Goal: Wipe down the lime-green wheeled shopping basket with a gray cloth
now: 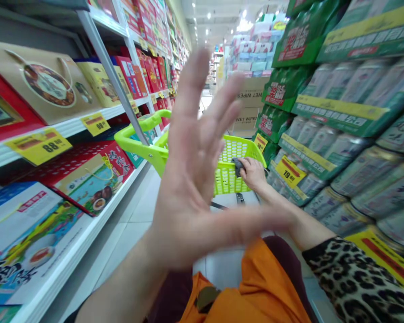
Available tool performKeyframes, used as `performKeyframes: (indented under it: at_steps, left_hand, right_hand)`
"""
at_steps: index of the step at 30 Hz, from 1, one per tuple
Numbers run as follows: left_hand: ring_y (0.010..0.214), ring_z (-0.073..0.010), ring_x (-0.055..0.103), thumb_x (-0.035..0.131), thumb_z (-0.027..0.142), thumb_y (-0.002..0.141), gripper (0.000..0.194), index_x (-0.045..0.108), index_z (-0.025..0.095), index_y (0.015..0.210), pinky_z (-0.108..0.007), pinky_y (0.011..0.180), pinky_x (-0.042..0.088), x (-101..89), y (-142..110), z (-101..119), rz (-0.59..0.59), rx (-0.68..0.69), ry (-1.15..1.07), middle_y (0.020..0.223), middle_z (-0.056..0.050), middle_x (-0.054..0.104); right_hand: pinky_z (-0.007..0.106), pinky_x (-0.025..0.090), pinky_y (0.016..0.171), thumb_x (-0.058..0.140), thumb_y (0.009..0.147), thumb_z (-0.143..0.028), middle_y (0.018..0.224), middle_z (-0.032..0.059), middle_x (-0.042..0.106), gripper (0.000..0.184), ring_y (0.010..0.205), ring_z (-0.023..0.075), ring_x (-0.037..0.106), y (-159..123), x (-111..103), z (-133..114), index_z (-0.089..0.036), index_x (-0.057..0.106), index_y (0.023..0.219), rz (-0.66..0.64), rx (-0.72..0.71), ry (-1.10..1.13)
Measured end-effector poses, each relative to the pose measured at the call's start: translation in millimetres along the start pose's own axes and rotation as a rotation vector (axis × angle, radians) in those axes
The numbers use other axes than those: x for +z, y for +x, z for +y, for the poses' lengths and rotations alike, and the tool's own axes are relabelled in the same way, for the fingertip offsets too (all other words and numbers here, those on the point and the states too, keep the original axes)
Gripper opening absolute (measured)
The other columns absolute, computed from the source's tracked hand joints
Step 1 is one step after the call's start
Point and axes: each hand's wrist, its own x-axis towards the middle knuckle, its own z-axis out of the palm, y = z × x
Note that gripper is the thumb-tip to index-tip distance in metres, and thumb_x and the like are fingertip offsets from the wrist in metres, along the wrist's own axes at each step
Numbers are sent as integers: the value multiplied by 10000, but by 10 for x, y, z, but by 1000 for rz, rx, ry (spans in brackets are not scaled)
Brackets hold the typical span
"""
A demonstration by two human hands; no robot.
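My left hand [195, 179] is raised close in front of the camera, palm toward me, fingers stretched out and a little blurred; it holds nothing. My right hand [252, 172] reaches forward and is closed around the dark grip [237, 166] on the handle of a lime-green shopping cart basket [234, 154] in the aisle ahead. The raised hand hides much of the basket.
White shelves [87, 233] on the left carry boxed gift packs [87, 179] with yellow price tags [40, 146]. Stacked shrink-wrapped can packs [340, 134] in green wrappers line the right. Cardboard boxes [251, 105] stand farther down the tiled aisle.
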Motion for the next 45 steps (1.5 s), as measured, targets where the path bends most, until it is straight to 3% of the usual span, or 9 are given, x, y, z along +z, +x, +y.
performKeyframes:
  at_steps: [4, 7, 12, 17, 26, 29, 34, 37, 45]
  left_hand:
    - [1399, -318, 37, 628, 442, 691, 898, 150, 265, 1430, -567, 1120, 88, 98, 114, -17, 78, -49, -3, 1529, -46, 139]
    - [1398, -315, 71, 564, 389, 746, 839, 119, 230, 1440, -604, 1098, 79, 274, 146, -10, 87, -107, 28, 1528, -86, 124]
    - [1403, -286, 54, 496, 244, 754, 713, 239, 185, 1416, -644, 1073, 25, 650, 100, 113, -151, 79, 158, 1505, -100, 206]
    - [1405, -260, 80, 470, 199, 751, 675, 285, 171, 1400, -631, 1080, 49, 808, 89, 203, -158, 108, 204, 1493, -95, 233]
    - [1401, -262, 101, 487, 202, 734, 664, 331, 162, 1378, -633, 1077, 88, 871, 149, 153, -156, 130, 231, 1496, -85, 229]
    - [1400, -274, 100, 524, 244, 727, 682, 337, 157, 1376, -629, 1078, 94, 893, 177, 187, -150, 115, 233, 1494, -93, 236]
    - [1399, -270, 107, 530, 277, 730, 692, 330, 143, 1379, -628, 1075, 105, 856, 184, 223, -168, 108, 257, 1495, -96, 225]
    - [1398, -263, 121, 530, 276, 731, 698, 317, 147, 1384, -623, 1079, 97, 804, 164, 178, -186, 149, 274, 1498, -88, 217]
    - [1400, -258, 115, 450, 181, 738, 678, 289, 116, 1393, -622, 1083, 69, 712, 148, -69, -87, 91, 319, 1498, -106, 208]
  right_hand:
    - [439, 350, 832, 460, 801, -211, 1141, 176, 566, 399, 1016, 314, 479, -148, -71, 332, -189, 574, 1182, 14, 125, -28]
    - [450, 369, 866, 416, 808, -203, 1154, 157, 555, 418, 1055, 304, 477, -173, -74, 323, -177, 545, 1204, 38, 160, -19]
    - [453, 369, 934, 450, 820, -208, 1212, 133, 532, 428, 1124, 279, 451, 56, 76, -339, -209, 523, 1241, -5, -48, 38]
    - [405, 383, 942, 447, 859, -231, 1229, 110, 539, 380, 1115, 252, 471, 225, 165, -742, -249, 554, 1224, -37, -137, 43]
    - [412, 411, 923, 461, 835, -182, 1160, 140, 553, 395, 1065, 259, 488, -172, 50, 255, -155, 555, 1218, 83, -1, -57]
    - [397, 385, 963, 470, 831, -166, 1164, 139, 551, 397, 1083, 254, 471, -77, 104, 15, -145, 559, 1217, 61, -16, -21]
    - [379, 370, 979, 489, 850, -188, 1206, 117, 544, 377, 1107, 250, 460, 263, 266, -806, -203, 571, 1218, 10, -108, 71]
    - [373, 394, 947, 489, 853, -192, 1198, 106, 553, 376, 1081, 242, 481, 335, 298, -971, -224, 567, 1220, 0, -124, 99]
    - [393, 403, 933, 478, 837, -175, 1175, 125, 550, 358, 1063, 249, 479, 19, 177, -206, -174, 588, 1178, 58, -136, 57]
